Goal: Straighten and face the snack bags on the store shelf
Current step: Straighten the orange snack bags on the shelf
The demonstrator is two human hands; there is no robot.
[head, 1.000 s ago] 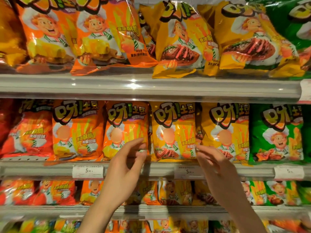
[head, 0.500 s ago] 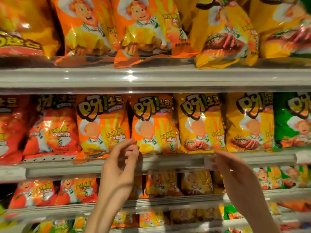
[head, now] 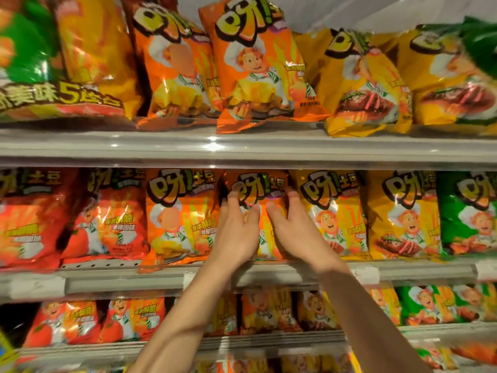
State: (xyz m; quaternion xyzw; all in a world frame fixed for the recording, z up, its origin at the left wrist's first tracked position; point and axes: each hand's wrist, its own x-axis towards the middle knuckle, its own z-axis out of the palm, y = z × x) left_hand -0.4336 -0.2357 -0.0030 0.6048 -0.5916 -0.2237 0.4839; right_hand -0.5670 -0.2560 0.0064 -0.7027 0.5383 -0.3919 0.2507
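Left grip (head: 236, 232) and right grip (head: 293, 232) flat, fingers straight, pressing orange snack bag (head: 255, 189), neighbours touching both edges

grey metal shelf rails (head: 376, 152), white price labels (head: 364, 274), overhead light glare

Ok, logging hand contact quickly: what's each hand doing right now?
Left hand: open, fingers spread flat against the orange snack bag.
Right hand: open, fingers pressing the same bag's right side.

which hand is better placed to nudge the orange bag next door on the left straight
Left. The left hand lies flat on the middle orange foil snack bag, right beside the neighbouring orange foil bag. The right hand would have to cross over it.
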